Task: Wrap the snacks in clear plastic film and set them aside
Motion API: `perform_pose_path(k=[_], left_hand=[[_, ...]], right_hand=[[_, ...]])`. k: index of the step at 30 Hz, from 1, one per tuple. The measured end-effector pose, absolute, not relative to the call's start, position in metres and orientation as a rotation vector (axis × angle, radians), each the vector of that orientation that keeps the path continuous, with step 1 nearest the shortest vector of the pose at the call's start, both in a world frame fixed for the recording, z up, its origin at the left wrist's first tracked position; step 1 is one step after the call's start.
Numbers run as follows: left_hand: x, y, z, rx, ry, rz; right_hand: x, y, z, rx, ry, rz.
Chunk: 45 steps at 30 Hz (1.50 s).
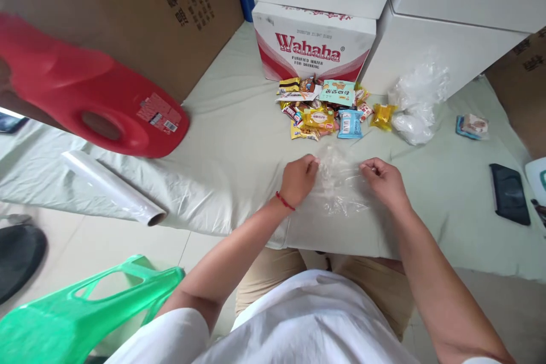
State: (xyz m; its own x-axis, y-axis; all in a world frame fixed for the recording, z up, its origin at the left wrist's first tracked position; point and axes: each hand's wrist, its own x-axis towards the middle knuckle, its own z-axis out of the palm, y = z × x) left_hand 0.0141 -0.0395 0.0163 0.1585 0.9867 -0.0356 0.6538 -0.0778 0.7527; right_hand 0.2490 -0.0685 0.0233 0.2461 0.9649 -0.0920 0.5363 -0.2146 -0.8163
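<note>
Clear plastic (341, 187) was spread at the desk's (452, 222) front edge between outstretched forearms (245, 244); the left hand (300, 179) and right hand (384, 179) angled inward, fingers curled, tips pinched together on the plastic's opposite sides

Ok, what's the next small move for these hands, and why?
I'd probably ease the left hand and right hand slightly apart: they are at opposite sides of the clear plastic, which looks crumpled between them, with the wrapped snacks lying just beyond it.
</note>
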Motion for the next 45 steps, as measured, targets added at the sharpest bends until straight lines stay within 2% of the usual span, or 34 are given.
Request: perform_pose_path(k=[3, 7, 10, 13, 15, 19, 22, 30, 35, 37, 41, 45], left_hand=[[-0.004, -0.031, 0.009, 1.629, 1.605, 0.924], [-0.015, -0.024, 0.006, 1.608, 1.720, 0.841], [-0.014, -0.026, 0.010, 1.649, 1.875, 0.873], [-0.010, -0.037, 0.022, 1.790, 2.042, 1.157], [-0.004, -0.046, 0.032, 2.040, 1.925, 1.208], [0.012, -0.049, 0.033, 2.497, 1.324, 0.681], [0.016, -0.041, 0.015, 2.453, 1.348, 0.395], [-0.006, -0.056, -0.010, 2.446, 1.335, 0.312], [-0.015, -0.068, -0.006, 2.399, 1.312, 0.268], [-0.017, -0.070, -0.003, 2.374, 1.297, 0.259], [-0.019, -0.069, 0.004, 2.304, 1.287, 0.261], [-0.025, -0.058, 0.006, 2.246, 1.271, 0.304]], right_hand=[[0.274, -0.080, 0.020, -1.854, -1.155, 0.852], [0.292, -0.089, 0.013, -1.878, -0.987, 0.911], [0.295, -0.089, 0.010, -1.932, -1.029, 0.858], [0.294, -0.083, 0.010, -1.959, -1.137, 0.765], [0.294, -0.078, 0.012, -1.961, -1.193, 0.740], [0.295, -0.070, 0.017, -1.964, -1.272, 0.751], [0.302, -0.068, 0.014, -1.988, -1.271, 0.725], [0.343, -0.062, 0.002, -2.135, -1.220, 0.564], [0.327, -0.074, 0.044, -2.037, -1.370, -0.068], [0.297, -0.090, 0.055, -1.827, -1.570, -0.152], [0.220, -0.116, 0.041, -1.410, -2.265, 0.242], [0.173, -0.124, 0.009, -1.372, -2.480, 0.362]])
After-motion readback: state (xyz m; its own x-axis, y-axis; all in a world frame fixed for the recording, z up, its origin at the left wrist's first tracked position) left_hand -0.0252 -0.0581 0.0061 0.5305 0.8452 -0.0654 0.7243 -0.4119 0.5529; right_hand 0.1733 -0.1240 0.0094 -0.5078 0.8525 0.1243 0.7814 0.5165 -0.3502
